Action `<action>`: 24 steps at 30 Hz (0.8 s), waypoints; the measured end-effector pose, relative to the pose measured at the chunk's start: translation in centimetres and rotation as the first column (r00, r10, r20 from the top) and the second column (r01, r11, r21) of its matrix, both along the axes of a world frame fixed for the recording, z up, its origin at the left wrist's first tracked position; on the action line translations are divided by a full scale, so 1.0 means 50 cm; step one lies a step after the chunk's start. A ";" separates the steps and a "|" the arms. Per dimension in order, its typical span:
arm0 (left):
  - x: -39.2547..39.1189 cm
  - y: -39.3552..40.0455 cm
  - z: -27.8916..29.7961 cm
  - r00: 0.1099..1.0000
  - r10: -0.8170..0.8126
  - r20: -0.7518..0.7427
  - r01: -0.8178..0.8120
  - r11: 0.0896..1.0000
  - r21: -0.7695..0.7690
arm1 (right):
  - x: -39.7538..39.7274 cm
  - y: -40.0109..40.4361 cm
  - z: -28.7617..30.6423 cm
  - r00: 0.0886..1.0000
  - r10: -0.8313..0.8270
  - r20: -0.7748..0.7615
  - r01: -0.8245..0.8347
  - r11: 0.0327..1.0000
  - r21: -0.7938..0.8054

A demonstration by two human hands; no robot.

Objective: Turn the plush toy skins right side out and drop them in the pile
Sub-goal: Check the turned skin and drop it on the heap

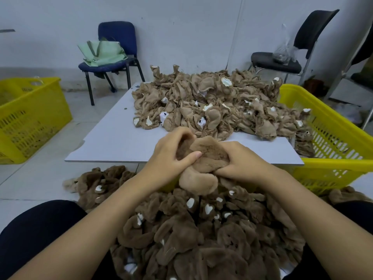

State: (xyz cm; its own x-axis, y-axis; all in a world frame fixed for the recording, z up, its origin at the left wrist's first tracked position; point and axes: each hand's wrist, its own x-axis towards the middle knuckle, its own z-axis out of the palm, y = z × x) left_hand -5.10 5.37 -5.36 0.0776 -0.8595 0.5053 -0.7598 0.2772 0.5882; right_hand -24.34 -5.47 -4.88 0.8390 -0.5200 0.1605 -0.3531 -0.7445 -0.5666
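No legible writing. Left hand (174, 153) and right hand (240, 161) both grip skin (203, 166), fingers curled in, above table's (113, 138) near edge, over pile (201, 229).

The wall (181, 27) is plain white and the floor (40, 174) is pale. A blue chair (116, 49) and a black chair (298, 47) stand by the wall. A white table (113, 138) sits between two yellow baskets (30, 118).
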 end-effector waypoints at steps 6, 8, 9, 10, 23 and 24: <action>-0.003 -0.017 0.022 0.998 -0.050 -0.033 0.056 0.963 0.262 | -0.008 -0.002 0.001 0.992 0.103 0.071 -0.121 0.935 0.332; -0.002 -0.018 0.028 0.997 -0.024 -0.077 0.044 0.963 0.264 | -0.015 0.000 0.001 0.989 0.060 0.134 -0.113 0.891 0.439; -0.002 -0.019 0.028 0.998 -0.009 -0.064 0.025 0.969 0.247 | -0.018 0.000 0.003 0.989 0.019 0.149 -0.086 0.887 0.454; -0.004 -0.019 0.028 0.999 0.008 -0.053 0.004 0.976 0.217 | -0.020 -0.001 0.006 0.985 -0.016 0.171 -0.062 0.895 0.442; -0.046 -0.022 0.039 0.988 0.068 0.139 -0.022 0.951 -0.310 | -0.010 0.022 0.016 0.823 -0.067 0.564 -0.034 0.985 0.167; -0.047 -0.022 0.035 0.978 0.090 0.186 -0.022 0.941 -0.338 | -0.006 0.022 0.012 0.823 -0.074 0.564 -0.020 0.987 0.159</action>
State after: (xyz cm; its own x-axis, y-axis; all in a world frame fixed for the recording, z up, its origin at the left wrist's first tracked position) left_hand -7.47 4.26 -3.59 -0.0085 -0.6367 0.7711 -0.8704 0.3844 0.3078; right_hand -24.65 -4.36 -4.30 0.6096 -0.5981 0.5202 0.0467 -0.6281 -0.7768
